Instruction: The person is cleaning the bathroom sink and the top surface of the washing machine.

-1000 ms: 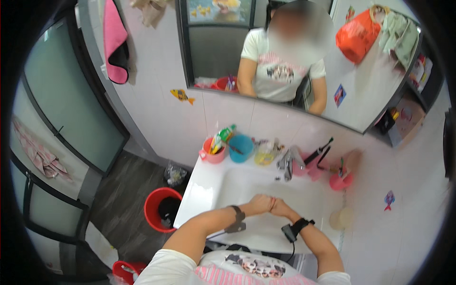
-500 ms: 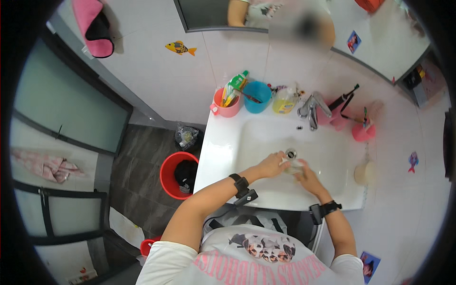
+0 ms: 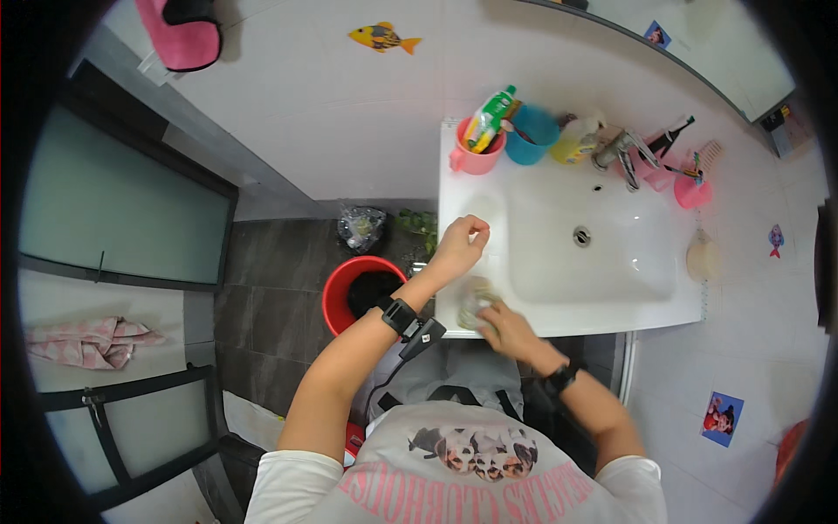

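My right hand [image 3: 508, 332] grips a see-through, pale-green thing [image 3: 476, 301], too smeared by motion to name its kind, over the left front corner of the white washbasin [image 3: 602, 316]. My left hand [image 3: 461, 248] hovers above the basin's left ledge, its fingers curled in, and nothing shows between them. The basin's bowl, with its round metal drain [image 3: 582, 237], lies to the right of both hands. Behind the bowl stands a chrome faucet [image 3: 624, 155].
Along the back ledge stand a pink mug [image 3: 476, 162] with tubes, a blue cup [image 3: 534, 144], a yellow soap bottle [image 3: 574, 144] and a pink brush holder [image 3: 692, 194]. On the floor at the left are a red bucket [image 3: 336, 293] with dark cloth and a plastic bag [image 3: 360, 229].
Both hands have left the bowl near the drain and moved left to the basin's edge. They have come apart; the pale-green thing is now in the right hand only. The view has shifted too.
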Motion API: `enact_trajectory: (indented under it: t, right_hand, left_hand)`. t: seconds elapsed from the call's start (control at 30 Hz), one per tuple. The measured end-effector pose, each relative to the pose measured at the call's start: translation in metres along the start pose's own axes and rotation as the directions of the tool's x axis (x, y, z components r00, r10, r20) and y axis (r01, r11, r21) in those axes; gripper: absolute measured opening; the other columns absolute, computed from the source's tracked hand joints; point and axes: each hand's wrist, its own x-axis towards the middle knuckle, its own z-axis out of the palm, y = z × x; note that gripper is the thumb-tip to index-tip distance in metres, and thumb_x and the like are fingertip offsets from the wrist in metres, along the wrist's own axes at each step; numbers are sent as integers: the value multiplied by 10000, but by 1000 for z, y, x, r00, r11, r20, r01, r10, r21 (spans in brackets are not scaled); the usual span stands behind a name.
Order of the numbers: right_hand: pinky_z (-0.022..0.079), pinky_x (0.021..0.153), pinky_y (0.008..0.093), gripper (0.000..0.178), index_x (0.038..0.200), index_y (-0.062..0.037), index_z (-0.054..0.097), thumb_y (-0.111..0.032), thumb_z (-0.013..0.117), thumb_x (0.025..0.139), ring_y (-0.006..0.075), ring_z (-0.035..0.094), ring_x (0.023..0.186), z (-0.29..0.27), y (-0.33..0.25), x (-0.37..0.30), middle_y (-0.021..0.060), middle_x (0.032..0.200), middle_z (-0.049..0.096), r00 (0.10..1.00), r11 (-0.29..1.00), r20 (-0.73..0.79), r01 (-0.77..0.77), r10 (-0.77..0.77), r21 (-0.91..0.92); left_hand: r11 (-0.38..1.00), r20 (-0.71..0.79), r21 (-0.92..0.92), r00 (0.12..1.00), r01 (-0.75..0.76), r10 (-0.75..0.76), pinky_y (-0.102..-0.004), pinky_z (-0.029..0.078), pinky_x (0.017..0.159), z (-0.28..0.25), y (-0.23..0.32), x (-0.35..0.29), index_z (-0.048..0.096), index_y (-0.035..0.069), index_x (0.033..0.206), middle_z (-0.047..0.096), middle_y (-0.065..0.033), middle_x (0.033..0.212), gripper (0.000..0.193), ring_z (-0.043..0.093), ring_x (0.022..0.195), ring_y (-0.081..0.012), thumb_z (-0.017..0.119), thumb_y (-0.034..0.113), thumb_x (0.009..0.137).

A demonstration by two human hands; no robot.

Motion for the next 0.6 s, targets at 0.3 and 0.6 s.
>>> enact_trajectory:
  t: [0.3,0.6]
  right_hand:
    - [431,788,376,323,1040,-85,593,-12,451,759,317,517,870,-21,29,137,140,904,531,970,946,-117,174,-212,-275]
    - [443,756,360,310,1028,-106,592,-23,530,736,305,510,897,11,-14,-38,147,951,513,985,985,0,172,-172,19]
  left_hand:
    - [999,-155,-27,988,-27,23,-306,451,758,-52,12,-6,567,-7,961,623,-139,897,208,595,831,-188,543,154,831]
    - [995,-89,-49,991,92,-96,-288,450,724,-29,-1,-24,572,2,946,618,-93,848,185,585,808,-168,545,143,830]
